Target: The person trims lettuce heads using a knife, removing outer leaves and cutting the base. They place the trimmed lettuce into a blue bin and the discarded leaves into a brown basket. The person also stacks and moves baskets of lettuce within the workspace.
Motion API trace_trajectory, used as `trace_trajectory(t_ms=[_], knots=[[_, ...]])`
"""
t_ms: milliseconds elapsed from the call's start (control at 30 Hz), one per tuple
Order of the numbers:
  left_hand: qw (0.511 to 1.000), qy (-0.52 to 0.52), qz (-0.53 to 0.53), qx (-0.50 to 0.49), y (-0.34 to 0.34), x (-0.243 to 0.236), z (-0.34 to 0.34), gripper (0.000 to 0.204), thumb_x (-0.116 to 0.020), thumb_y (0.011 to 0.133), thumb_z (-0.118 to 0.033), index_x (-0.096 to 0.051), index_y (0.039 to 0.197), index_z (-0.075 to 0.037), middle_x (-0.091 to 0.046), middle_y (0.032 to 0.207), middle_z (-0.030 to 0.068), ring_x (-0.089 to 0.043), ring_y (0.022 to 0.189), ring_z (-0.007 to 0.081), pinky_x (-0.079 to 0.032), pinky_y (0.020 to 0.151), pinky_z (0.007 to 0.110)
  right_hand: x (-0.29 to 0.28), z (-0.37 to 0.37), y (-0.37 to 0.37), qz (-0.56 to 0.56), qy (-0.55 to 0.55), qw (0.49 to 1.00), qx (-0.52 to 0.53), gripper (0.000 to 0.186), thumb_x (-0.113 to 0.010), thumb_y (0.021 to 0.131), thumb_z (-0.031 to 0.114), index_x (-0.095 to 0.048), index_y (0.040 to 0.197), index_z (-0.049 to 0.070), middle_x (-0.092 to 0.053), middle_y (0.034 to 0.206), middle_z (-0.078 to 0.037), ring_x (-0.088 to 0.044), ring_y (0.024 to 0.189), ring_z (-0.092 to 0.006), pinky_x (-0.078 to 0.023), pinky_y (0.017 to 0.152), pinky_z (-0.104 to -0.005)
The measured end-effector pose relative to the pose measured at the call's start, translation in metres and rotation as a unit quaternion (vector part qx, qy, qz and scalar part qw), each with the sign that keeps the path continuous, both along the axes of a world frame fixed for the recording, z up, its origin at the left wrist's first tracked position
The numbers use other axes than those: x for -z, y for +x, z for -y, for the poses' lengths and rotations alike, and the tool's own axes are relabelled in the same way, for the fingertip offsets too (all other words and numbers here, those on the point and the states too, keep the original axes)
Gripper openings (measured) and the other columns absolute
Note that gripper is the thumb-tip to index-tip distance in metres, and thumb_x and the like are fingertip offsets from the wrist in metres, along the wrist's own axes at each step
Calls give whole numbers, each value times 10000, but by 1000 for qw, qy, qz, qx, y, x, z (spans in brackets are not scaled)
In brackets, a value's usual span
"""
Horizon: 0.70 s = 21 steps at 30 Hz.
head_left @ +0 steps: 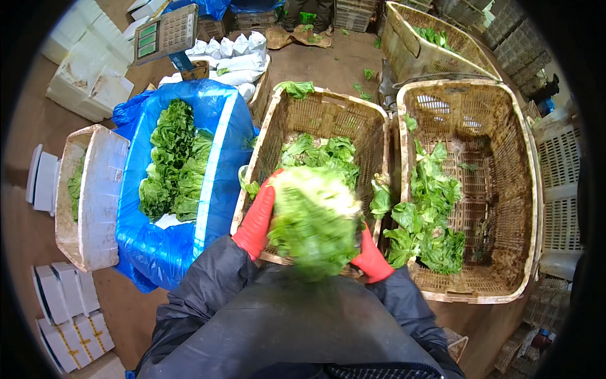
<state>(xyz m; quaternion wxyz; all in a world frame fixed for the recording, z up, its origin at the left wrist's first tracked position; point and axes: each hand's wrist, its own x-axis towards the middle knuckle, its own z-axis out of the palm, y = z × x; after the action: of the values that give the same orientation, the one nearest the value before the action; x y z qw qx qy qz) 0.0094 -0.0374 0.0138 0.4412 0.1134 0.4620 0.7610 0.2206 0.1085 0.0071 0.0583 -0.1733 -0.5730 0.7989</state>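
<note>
Between my two red-gloved hands is a large leafy head of lettuce point(312, 227), blurred by motion, above the near end of the middle crate point(369, 114). My left hand point(255, 218) closes on its left side. On the lower right my right hand point(372, 256) grips it, the fingertips partly hidden behind leaves. Loose green leaves point(322, 155) lie inside the middle crate, and one leaf hangs over its far rim. To the left, a box lined with blue plastic point(218, 148) holds several lettuce heads point(173, 158) packed in rows.
On my right stands a dirty crate point(499, 189) with loose leaves along its left side. Another tall crate point(410, 54) is beyond it. A scale display point(165, 35) rises behind the blue-lined box. White foam boxes point(95, 208) and white bags point(243, 63) stand around the left side.
</note>
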Motion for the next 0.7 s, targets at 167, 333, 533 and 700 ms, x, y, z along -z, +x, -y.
trace_trajectory(t_ms=[167, 333, 533, 700], knots=[[966, -114, -26, 231, -26, -32, -8, 323, -538, 883, -154, -541, 1180, -28, -604, 918, 44, -584, 809, 109, -509, 630, 242, 21, -33, -25, -105, -271, 946, 142, 601, -544, 863, 182, -278, 1388, 57, -416, 1333, -115, -445, 1172, -241, -450, 913, -372], [974, -6, -202, 98, -27, -38, -37, 672, -659, 830, -251, -318, 1386, -90, -458, 1306, 139, -444, 1192, 200, -364, 985, 310, 43, -61, -7, -122, -172, 961, 176, 529, -454, 912, 240, -288, 1375, 46, -421, 1329, -138, -472, 1155, -278, -455, 912, -401], [946, -132, -231, 187, 3, -71, -48, 587, -588, 826, -27, -401, 1372, -132, -538, 853, -24, -439, 671, 47, -463, 670, 226, 78, -120, 44, -60, 195, 966, 159, 495, -344, 963, 329, -297, 1367, 47, -416, 1331, -157, -482, 1152, -313, -445, 933, -439], [776, -346, -444, 284, -43, -77, -43, 596, -673, 756, -110, -461, 1310, -58, -559, 1220, 92, -556, 1061, 182, -429, 905, 277, 27, -100, 31, -153, -122, 954, 228, 489, -374, 934, 309, -331, 1362, 75, -408, 1345, -134, -473, 1164, -279, -437, 953, -409]])
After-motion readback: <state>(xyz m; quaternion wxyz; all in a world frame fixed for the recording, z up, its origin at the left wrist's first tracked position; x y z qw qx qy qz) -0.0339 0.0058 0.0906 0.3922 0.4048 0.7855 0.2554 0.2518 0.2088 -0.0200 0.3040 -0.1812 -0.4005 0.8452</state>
